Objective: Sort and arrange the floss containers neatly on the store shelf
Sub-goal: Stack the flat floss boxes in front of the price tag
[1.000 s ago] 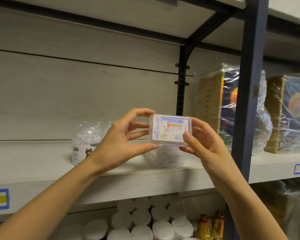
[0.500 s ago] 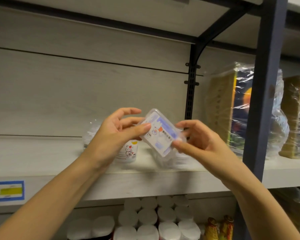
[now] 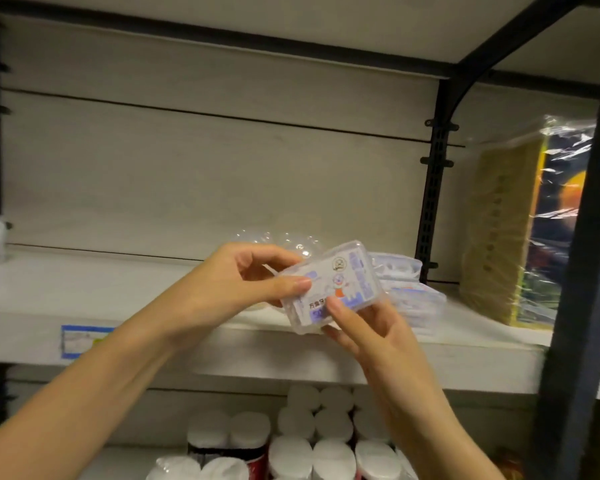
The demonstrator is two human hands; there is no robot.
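Tilted further since a second ago, the clear rectangular plastic floss box point(image 3: 333, 289) sits pinched between left hand point(image 3: 232, 289) and right hand point(image 3: 371, 327), unshelved, with similar clear boxes point(image 3: 406, 289) heaped untidily at three o'clock on the pale shelf point(image 3: 118, 306).

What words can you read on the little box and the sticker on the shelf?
Box, held in left hand and right hand: printed characters near the thumb, too blurred to read.
Shelf sticker: too blurred to read.
Wrapped pack: no text readable.
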